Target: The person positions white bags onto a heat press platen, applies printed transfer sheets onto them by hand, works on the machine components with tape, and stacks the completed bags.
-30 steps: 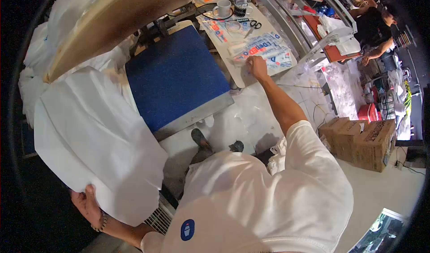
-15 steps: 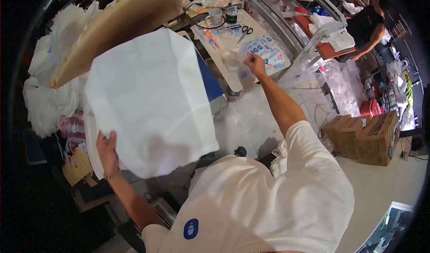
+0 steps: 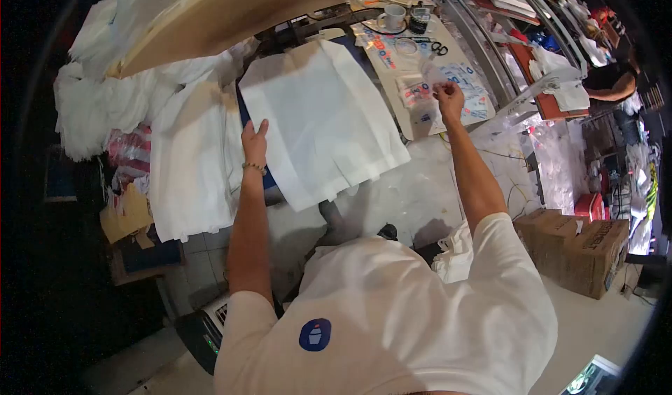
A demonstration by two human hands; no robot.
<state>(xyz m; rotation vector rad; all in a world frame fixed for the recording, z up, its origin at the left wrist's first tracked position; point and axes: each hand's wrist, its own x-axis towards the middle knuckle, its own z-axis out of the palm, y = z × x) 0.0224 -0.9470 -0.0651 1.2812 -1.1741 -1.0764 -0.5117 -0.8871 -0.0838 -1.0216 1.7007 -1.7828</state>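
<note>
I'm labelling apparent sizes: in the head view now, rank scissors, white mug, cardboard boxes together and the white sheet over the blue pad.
1. White sheet
2. Cardboard boxes
3. White mug
4. Scissors

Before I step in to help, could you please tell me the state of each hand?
Left hand: at the left edge of the white fabric piece; grip cannot be told.
Right hand: closed, pinching a translucent film.

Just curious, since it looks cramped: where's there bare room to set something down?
A narrow strip of board lies bare between the white sheet and printed pieces. Open floor shows between that sheet and the right arm. Crowded: the board's far end, with two mugs.
</note>
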